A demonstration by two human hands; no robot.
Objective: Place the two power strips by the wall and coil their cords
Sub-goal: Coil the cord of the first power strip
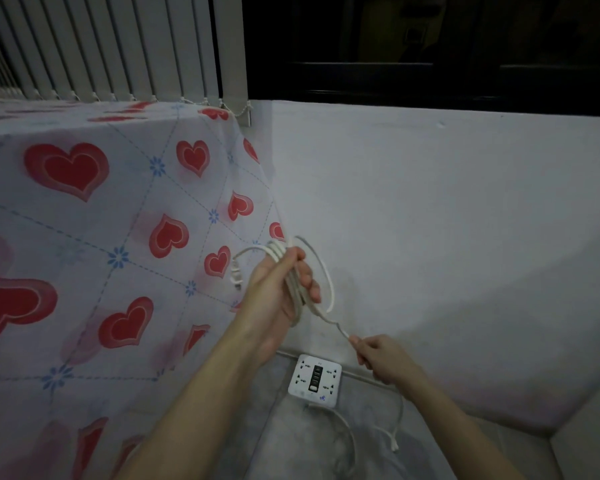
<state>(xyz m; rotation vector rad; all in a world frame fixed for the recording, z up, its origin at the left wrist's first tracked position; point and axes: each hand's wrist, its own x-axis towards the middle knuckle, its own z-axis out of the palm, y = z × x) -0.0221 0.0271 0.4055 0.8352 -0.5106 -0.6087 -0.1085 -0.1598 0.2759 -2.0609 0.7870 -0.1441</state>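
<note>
one power strip (314,381) sits on the floor by the wall (430,237); your left grip (278,289) clenches its coiled cord (293,285), right grip (381,358) pinches the slack (second strip unseen), so coiling remains.

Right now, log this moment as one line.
left hand: holds coiled cord | right hand: feeds cord | power strip: floor, by wall

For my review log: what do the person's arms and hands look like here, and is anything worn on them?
Both forearms are bare from where they enter the picture at the bottom edge; no sleeves show. The left hand and right hand wear no gloves. No watch, bracelet or ring is visible on either wrist or on the fingers that show, though the light is dim. No markings can be made out.
</note>
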